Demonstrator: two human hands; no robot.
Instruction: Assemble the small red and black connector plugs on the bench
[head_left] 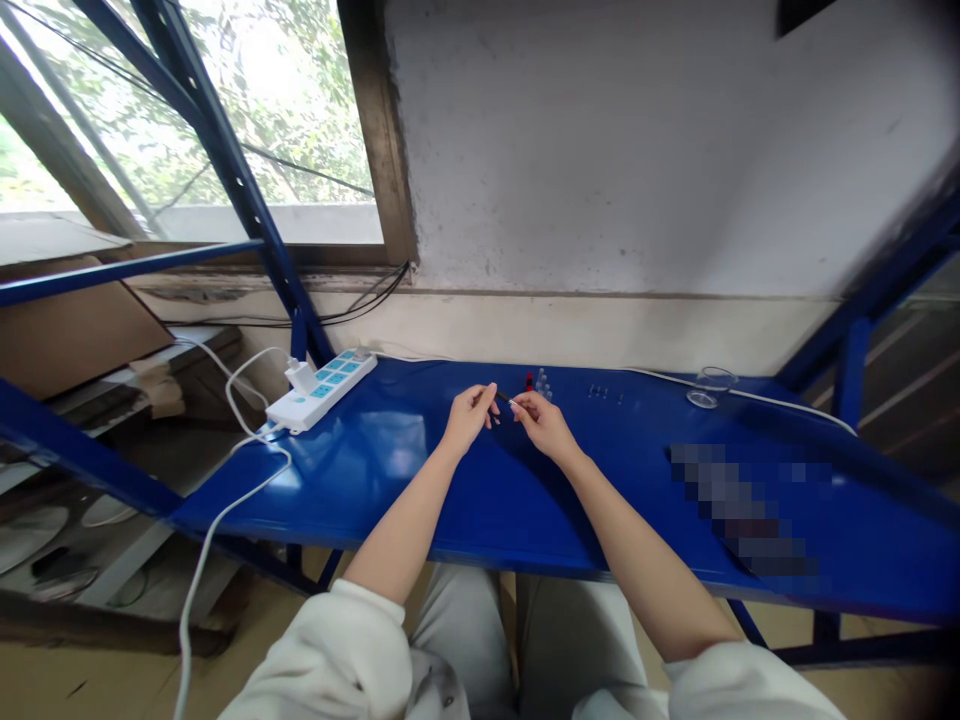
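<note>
My left hand [470, 415] and my right hand [541, 424] meet over the middle of a blue metal shelf [420, 480]. Both pinch a thin dark stick-like piece [504, 398] between thumb and fingers, the left at its dark end, the right at its pale tip. Just behind the hands stand a few tiny parts, one red [529, 381] and some clear [541, 383]. What the small piece is cannot be made out.
A white power strip [322, 390] with a white plug and cable lies at the shelf's left rear. A row of tiny dark parts [604, 393] and a clear round dish [709, 388] sit at the right rear. A blurred patch covers the shelf's right. Blue rack struts rise left.
</note>
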